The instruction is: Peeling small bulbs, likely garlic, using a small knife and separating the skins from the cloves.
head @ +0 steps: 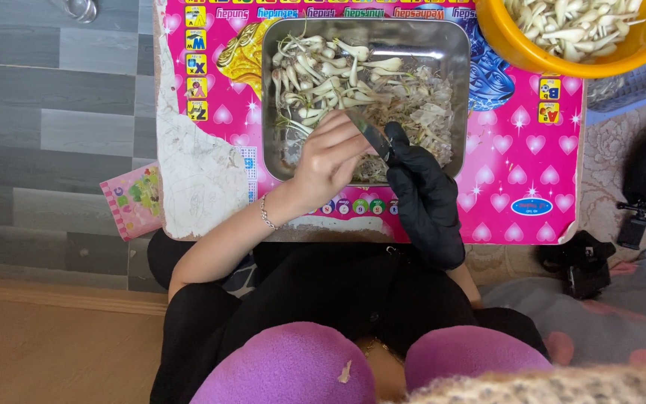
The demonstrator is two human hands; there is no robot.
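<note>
This looks like a home, with the person sitting on the floor. Grey wood-look floor planks [46, 112] fill the nine o'clock side, and a patterned carpet [611, 157] lies at three o'clock. A low children's table [521, 161], pink with hearts and letters, stands at twelve o'clock, a child's booklet [132, 198] beside it.

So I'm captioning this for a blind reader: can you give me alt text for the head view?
A bare left hand and a black-gloved right hand holding a knife work over a metal tray of white sprouted bulbs and peelings. The tray sits on a pink heart-patterned table, beside an orange bowl of bulbs.
</note>
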